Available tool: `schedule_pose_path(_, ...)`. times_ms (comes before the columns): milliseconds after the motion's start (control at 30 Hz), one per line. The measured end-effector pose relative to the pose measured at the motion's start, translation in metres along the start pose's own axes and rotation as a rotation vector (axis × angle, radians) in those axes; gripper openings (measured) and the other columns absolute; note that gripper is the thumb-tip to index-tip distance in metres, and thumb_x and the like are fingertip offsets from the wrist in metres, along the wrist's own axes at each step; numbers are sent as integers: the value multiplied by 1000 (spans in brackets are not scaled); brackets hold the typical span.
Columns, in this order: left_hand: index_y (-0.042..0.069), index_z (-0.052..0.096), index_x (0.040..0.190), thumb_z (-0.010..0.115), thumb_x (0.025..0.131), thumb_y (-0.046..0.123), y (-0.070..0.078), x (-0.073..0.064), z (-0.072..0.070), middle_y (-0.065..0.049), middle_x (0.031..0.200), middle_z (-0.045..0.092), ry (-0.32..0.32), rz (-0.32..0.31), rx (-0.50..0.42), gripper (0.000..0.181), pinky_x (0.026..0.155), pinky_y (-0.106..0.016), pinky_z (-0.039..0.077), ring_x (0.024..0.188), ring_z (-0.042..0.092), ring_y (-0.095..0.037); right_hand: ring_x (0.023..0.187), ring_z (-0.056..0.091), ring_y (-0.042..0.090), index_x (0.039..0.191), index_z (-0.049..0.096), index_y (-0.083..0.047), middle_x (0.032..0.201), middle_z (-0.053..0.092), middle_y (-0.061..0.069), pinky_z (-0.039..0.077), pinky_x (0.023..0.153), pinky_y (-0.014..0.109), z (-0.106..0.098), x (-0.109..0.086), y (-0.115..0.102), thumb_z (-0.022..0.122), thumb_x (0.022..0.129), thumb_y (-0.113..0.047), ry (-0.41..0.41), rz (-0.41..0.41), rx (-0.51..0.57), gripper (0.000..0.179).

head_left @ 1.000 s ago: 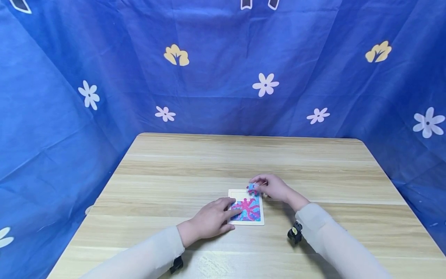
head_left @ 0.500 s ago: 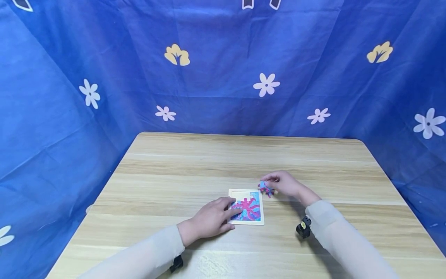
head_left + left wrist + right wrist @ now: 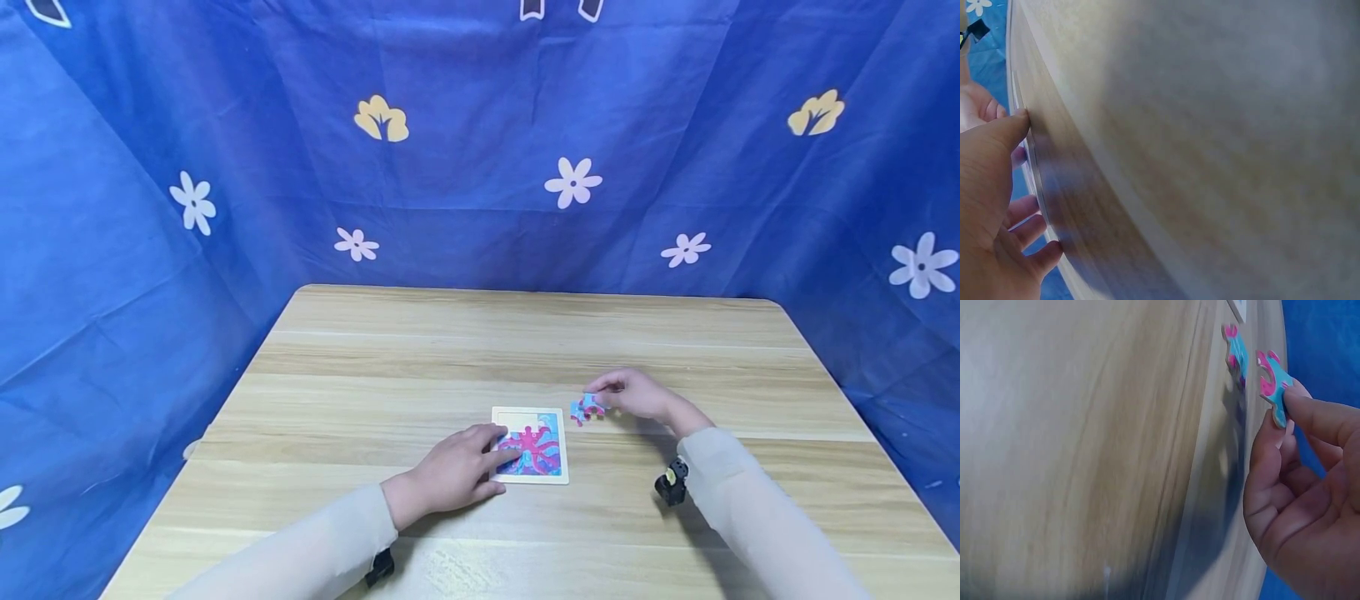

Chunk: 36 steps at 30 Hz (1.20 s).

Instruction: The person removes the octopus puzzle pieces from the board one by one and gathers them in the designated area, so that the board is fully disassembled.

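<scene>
My left hand (image 3: 453, 468) lies over the left side of a square puzzle tray (image 3: 565, 467) with a pale frame, its fingers fairly straight and resting on it. A pink octopus picture on blue (image 3: 542, 450) fills most of the tray, while the upper left part shows bare backing. To the right of the tray, my right hand (image 3: 633, 393) pinches a blue-and-pink puzzle piece (image 3: 1279, 381) between thumb and fingers, just above the table. Another puzzle piece (image 3: 1235, 350) lies on the table beside it. The left wrist view shows the hand (image 3: 985, 187) edge-on; the picture is hidden there.
The pale wooden table (image 3: 420, 350) extends around the tray on all sides. A blue curtain (image 3: 465, 167) with flower prints hangs behind and beside it. A small pale object (image 3: 191, 451) shows at the table's left edge.
My right hand has moved right, from over the tray's upper right corner to the table beside it, carrying the puzzle piece along. A second piece has come into sight there. My left hand stays put.
</scene>
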<state>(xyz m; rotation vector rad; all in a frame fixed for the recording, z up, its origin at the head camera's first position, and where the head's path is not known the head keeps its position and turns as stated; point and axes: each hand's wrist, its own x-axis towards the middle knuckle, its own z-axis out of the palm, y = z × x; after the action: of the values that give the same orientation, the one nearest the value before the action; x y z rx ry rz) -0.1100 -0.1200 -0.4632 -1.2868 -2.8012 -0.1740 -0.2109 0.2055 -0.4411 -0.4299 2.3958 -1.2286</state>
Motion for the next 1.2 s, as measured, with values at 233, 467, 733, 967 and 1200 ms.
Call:
schedule_pose_path(233,21,55,136,60,91,46,0,0,1,-15,137,46,5,1,-3,52,103,-40,40,125,46,-28,84,57,20,115,65,3,104,63,10,53,72,35,-9,-5,7,61,90,-6,-53,29,44,27)
schedule_pose_path(467,21,56,136,60,91,46,0,0,1,-15,137,46,1,-1,-5,52,104,-40,38,125,46,-29,81,56,18,112,66,3,106,64,10,52,71,33,-13,-7,14,61,89,-3,-63,82,72,25)
schedule_pose_path(733,20,56,136,60,91,46,1,0,2,-15,137,46,1,-5,-13,52,104,-41,39,126,45,-29,65,49,15,111,66,3,91,65,6,44,55,23,-14,-10,16,58,90,-1,-77,104,65,23)
schedule_pose_path(967,21,55,136,60,91,47,0,0,4,-15,137,46,9,-2,-7,52,104,-40,38,126,45,-29,66,50,16,104,69,2,88,65,5,45,56,27,-11,-11,14,62,87,-1,-24,80,-39,19)
schedule_pose_path(1200,21,56,135,60,91,47,0,0,5,-15,137,46,19,-1,-8,52,103,-41,39,125,46,-29,70,53,14,94,71,2,84,67,4,46,61,29,-8,-12,15,70,83,-3,36,28,-130,12)
